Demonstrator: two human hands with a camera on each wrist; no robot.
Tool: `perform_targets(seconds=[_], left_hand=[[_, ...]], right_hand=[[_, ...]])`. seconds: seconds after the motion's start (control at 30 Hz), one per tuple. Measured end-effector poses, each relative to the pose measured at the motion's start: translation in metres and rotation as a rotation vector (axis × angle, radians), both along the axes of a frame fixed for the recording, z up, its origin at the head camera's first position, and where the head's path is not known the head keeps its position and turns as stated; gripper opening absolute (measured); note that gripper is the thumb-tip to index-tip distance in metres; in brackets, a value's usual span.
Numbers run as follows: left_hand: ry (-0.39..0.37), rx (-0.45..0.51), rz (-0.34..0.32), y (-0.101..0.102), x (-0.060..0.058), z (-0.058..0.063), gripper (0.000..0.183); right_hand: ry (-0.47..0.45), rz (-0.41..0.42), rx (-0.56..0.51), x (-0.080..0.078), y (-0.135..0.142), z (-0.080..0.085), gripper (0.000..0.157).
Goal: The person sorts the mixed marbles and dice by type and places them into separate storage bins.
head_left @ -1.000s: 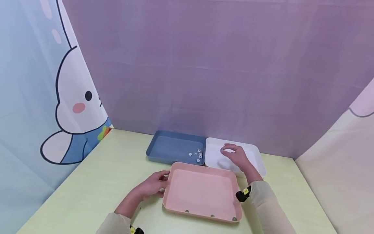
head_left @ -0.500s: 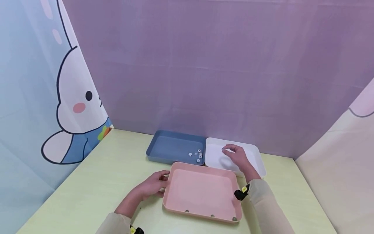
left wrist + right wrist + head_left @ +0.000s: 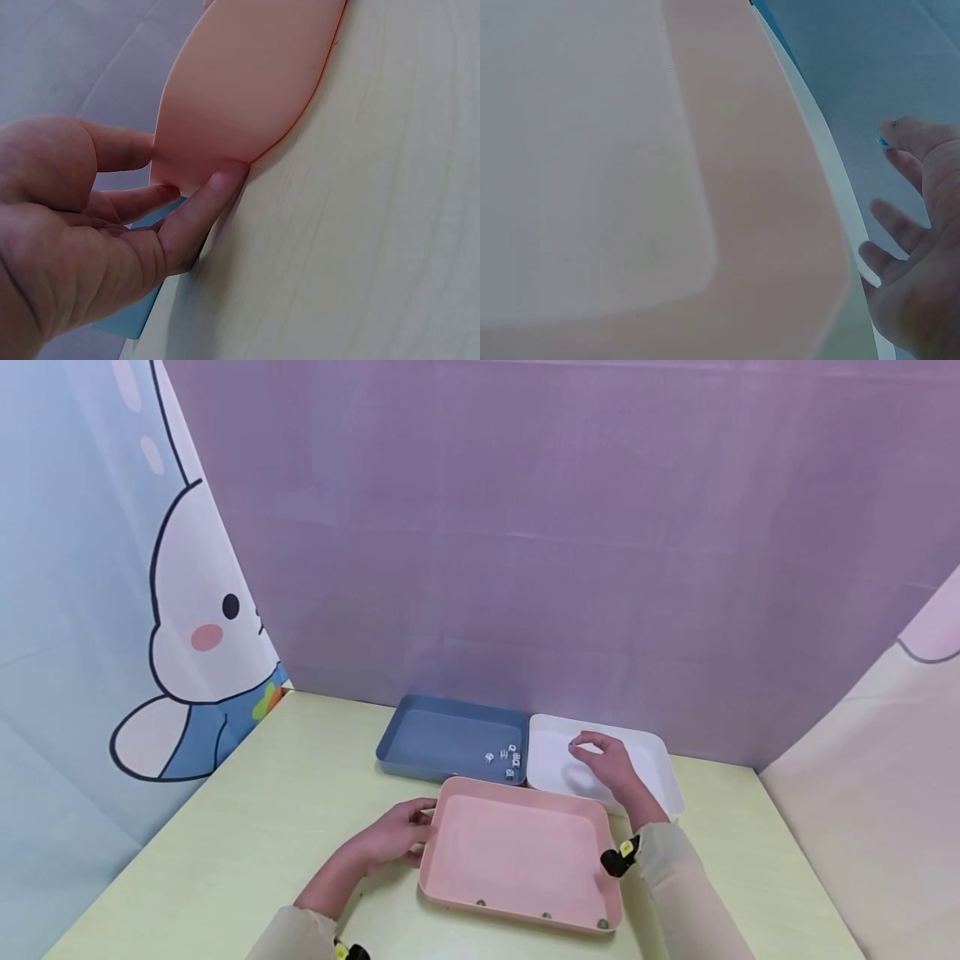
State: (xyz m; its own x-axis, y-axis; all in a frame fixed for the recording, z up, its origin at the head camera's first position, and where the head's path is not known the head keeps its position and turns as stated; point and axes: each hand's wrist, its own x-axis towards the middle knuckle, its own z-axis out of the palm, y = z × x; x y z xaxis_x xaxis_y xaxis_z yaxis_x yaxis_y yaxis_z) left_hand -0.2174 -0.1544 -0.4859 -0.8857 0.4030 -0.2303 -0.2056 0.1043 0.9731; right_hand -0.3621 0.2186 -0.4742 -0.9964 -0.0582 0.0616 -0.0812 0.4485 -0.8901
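My left hand (image 3: 393,837) holds the left side of a pink tray (image 3: 521,852), its fingers and thumb at the side wall and lower edge in the left wrist view. Three small glass marbles (image 3: 546,915) lie along the tray's near edge. Over a white tray (image 3: 547,764) at the back right, my right hand (image 3: 609,763) pinches a tiny glassy marble (image 3: 883,142) with a blue glint between thumb and finger. Its other fingers are spread apart in the right wrist view. The fingertips hide most of the marble.
To the left of the white tray stands a blue tray (image 3: 442,739) with several white dice (image 3: 515,761) at its right end. The pink tray's far edge adjoins both back trays. A purple curtain (image 3: 525,543) hangs behind the pale yellow table (image 3: 225,827).
My right hand has shifted very slightly to the right and down over the white tray, still pinching the marble. The left hand, the trays and the dice stay in place.
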Motion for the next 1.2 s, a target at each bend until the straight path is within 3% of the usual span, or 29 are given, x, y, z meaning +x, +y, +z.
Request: perform_targets(seconds=[0.4,0.73,1.03,1.2], left_hand=[[0.002,0.000,0.003,0.000,-0.001,0.000,0.054],[0.012,-0.012,0.002,-0.001,-0.002,0.000,0.055],[0.022,-0.002,0.005,-0.002,-0.004,-0.001,0.053],[0.016,0.003,0.002,-0.002,-0.001,-0.002,0.053]], right_hand=[[0.010,-0.029,0.015,-0.001,0.002,0.001,0.031],[0.025,-0.035,0.021,0.003,-0.002,0.016,0.033],[0.076,0.031,-0.008,0.008,-0.012,0.032,0.030],[0.103,0.184,0.073,0.017,-0.026,0.042,0.026]])
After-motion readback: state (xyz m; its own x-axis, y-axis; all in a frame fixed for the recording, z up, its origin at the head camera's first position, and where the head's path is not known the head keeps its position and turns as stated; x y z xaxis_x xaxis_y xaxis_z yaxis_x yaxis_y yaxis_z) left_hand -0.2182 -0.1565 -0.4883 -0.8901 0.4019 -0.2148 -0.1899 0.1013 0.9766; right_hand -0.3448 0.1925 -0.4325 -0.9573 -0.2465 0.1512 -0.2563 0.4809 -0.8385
